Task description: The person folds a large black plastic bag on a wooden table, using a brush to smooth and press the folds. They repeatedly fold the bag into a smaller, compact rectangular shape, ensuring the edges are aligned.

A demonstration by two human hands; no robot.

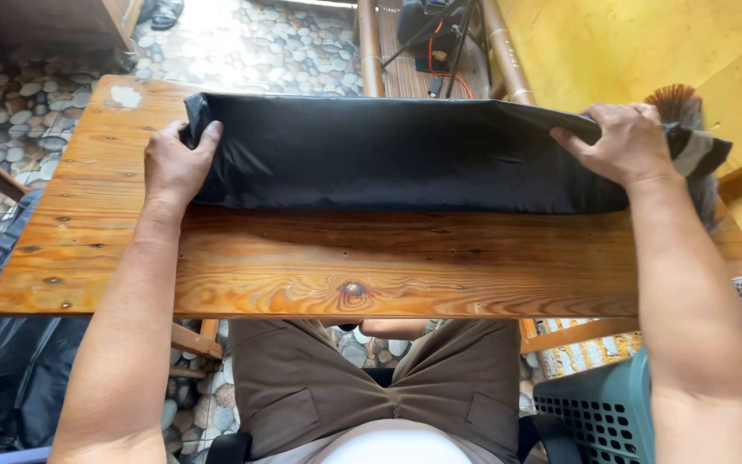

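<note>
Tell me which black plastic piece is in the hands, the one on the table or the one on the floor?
The black sheet on the wooden table, gripped by left hand and right hand.

surface: varnished wooden table [302, 275] | on it: folded black fabric [388, 159], spanning its width

Black cloth [397, 155] on orange-brown knotted wood surface [302, 266]; striped grey-and-white fabric [697, 150] at its right edge (pebble-patterned floor [10, 112] below).

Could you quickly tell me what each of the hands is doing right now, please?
Left hand: closed on the left end of the folded black cloth.
Right hand: closed on its right end.
</note>
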